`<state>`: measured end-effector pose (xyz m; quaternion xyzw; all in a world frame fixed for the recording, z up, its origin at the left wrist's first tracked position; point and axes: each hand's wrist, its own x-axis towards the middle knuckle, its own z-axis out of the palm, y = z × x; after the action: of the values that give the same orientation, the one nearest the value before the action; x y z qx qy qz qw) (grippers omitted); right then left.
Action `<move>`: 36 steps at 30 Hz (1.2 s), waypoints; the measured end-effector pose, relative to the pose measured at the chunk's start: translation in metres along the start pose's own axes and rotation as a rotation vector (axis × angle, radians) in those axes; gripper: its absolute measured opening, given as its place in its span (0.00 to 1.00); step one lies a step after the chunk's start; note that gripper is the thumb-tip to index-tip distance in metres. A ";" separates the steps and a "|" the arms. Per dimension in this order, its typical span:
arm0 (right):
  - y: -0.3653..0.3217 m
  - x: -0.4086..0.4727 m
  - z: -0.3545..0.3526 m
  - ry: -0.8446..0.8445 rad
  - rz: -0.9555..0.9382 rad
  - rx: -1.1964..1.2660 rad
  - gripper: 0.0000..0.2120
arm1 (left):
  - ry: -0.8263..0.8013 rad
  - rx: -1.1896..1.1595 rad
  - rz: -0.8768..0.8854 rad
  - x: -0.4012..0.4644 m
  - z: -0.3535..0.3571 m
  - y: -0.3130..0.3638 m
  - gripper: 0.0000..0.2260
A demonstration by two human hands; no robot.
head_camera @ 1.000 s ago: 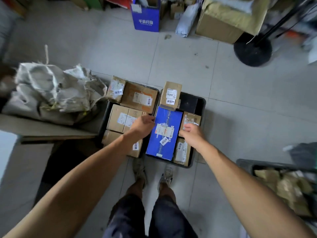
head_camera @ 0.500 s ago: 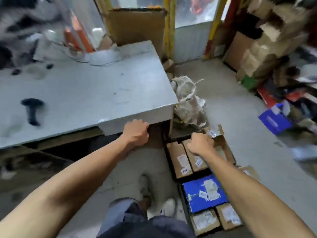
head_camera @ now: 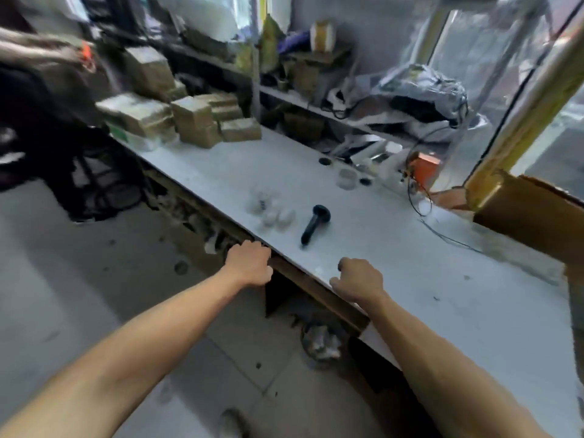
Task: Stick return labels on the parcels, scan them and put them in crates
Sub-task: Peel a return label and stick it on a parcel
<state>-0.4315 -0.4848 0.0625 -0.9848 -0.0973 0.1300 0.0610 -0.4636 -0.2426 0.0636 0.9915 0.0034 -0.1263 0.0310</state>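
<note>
A: Grey, smooth, flat-topped work table, worn at the near edge. Listed on it: one black handheld barcode scanner, lying on its side, touched by neither hand.

B: Parcels?

A: Brown cardboard parcels, taped and box-shaped, stacked at the far left end of the table, well apart from both hands. No crate in view.

B: Hands?

A: Left hand at the table's near edge, fingers curled together, holding nothing that I can see; whether it grips the edge, I cannot tell. Right hand over the tabletop near the edge, fingers curled loosely under, also with nothing in it.

B: Other items?

A: A cluster of small pale rounded objects just left of the scanner, too blurred to identify. An orange box with thin black wires at the table's back.

B: Handling notes?

A: Judged only: the scanner looks rigid plastic and light. Take it round the long handle, which points toward the near edge, leaving the wider head free. The parcels look stiff-sided and small enough for one hand; grip across opposite faces, since the tape may be slick.
</note>
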 end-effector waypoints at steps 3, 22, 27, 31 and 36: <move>-0.066 0.053 -0.010 -0.012 -0.114 -0.023 0.17 | 0.043 -0.065 -0.095 0.013 -0.016 -0.062 0.20; -0.293 0.334 -0.039 -0.007 -0.376 0.001 0.17 | 0.058 -0.219 -0.294 0.187 -0.076 -0.291 0.18; -0.327 0.428 -0.055 -0.007 -0.383 0.026 0.16 | 0.050 -0.292 -0.324 0.270 -0.100 -0.328 0.20; -0.352 0.486 -0.068 -0.018 -0.384 0.055 0.18 | 0.074 -0.402 -0.382 0.320 -0.119 -0.358 0.19; -0.382 0.557 -0.075 -0.035 -0.357 0.141 0.23 | 0.080 -0.684 -0.489 0.385 -0.130 -0.403 0.22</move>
<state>0.0491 -0.0042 0.0538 -0.9429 -0.2620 0.1405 0.1502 -0.0640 0.1669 0.0684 0.8982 0.2814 -0.0827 0.3275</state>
